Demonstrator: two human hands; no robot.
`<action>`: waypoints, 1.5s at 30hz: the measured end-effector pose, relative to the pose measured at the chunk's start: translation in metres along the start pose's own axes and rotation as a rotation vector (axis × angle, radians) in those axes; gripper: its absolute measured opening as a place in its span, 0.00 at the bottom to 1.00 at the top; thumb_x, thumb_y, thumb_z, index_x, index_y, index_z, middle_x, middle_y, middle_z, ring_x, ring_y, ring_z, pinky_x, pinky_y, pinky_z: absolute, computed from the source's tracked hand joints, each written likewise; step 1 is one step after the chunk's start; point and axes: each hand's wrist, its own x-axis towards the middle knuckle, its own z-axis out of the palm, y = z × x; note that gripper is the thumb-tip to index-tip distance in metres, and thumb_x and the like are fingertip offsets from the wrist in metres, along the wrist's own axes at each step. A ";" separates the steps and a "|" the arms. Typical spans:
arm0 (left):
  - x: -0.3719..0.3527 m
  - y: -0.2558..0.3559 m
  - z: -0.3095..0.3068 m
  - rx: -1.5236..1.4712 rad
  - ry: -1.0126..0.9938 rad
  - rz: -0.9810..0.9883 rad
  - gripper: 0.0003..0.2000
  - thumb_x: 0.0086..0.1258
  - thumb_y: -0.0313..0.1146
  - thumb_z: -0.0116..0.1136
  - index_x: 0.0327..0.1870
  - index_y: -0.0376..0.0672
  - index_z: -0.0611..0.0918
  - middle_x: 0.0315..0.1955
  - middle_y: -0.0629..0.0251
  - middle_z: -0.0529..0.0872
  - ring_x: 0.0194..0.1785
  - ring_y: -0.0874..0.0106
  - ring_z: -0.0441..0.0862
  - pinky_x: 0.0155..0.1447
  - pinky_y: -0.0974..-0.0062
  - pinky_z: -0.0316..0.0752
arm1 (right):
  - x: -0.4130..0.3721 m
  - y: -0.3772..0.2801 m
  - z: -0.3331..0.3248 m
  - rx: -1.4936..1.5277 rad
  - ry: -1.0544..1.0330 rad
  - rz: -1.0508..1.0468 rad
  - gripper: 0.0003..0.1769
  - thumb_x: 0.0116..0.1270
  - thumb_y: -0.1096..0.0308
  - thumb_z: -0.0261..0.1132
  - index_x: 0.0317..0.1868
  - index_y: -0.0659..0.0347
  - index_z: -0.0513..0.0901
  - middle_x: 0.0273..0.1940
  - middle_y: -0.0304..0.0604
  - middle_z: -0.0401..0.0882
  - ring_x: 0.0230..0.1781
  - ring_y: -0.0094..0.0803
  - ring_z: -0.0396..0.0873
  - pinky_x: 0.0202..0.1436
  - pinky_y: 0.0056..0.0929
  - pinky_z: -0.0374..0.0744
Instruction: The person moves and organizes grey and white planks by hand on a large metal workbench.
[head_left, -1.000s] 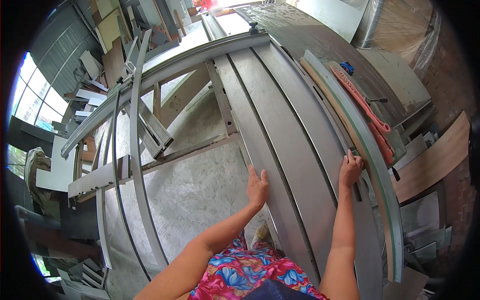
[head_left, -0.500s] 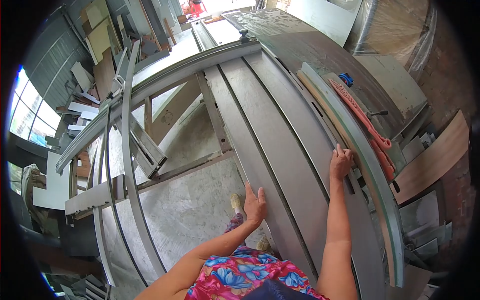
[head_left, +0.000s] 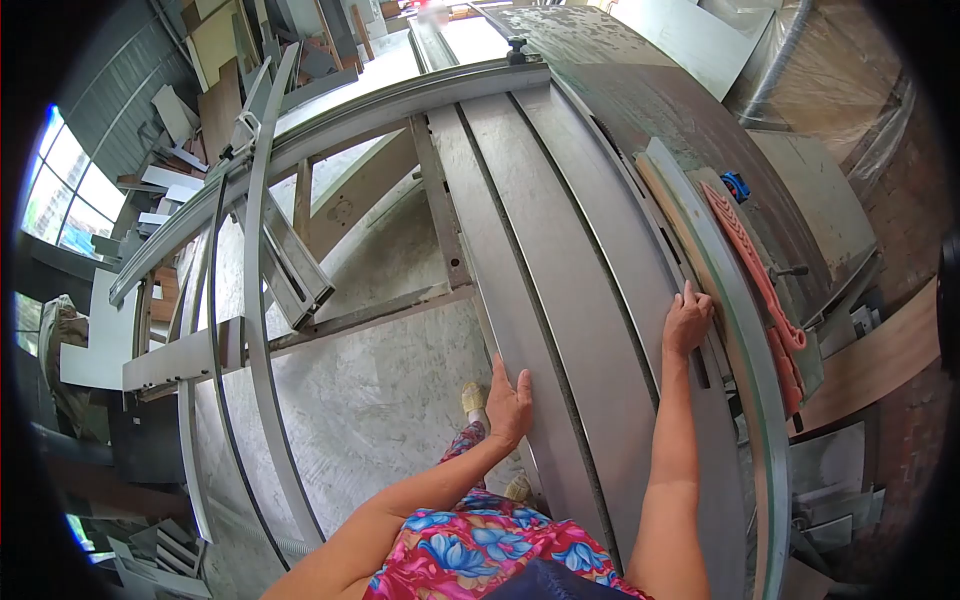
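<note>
A long grey metal sliding table [head_left: 540, 240] with two dark slots runs away from me, part of what looks like a panel saw. My left hand [head_left: 511, 405] rests at its left edge, index finger stretched forward and thumb apart on top. Whether the other fingers reach under the edge is hidden. Over by the table's right edge, my right hand [head_left: 688, 320] has its fingers curled at the border, near a narrow dark slot. Beside it runs a long pale green-grey strip [head_left: 735, 300] with a wood-coloured side.
An open metal frame [head_left: 375, 325] with a crossbar fence [head_left: 330, 110] extends to the left. Long thin strips [head_left: 262, 300] lean across it. A salmon-coloured piece [head_left: 750, 255] and a blue tape measure [head_left: 735, 186] lie right of the strip. Offcuts [head_left: 170, 200] stand along the left wall.
My view has shifted slightly, so the far end of the table and the crossbar sit higher and further right. Both hands stay at the table's edges, with little visible change in their pose.
</note>
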 end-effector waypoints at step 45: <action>0.206 0.012 -0.017 -0.068 0.053 0.030 0.32 0.70 0.46 0.46 0.67 0.32 0.57 0.61 0.43 0.67 0.63 0.51 0.67 0.64 0.66 0.63 | 0.099 -0.097 0.108 0.054 0.043 -0.060 0.14 0.59 0.71 0.63 0.46 0.48 0.85 0.36 0.38 0.71 0.39 0.37 0.72 0.39 0.36 0.75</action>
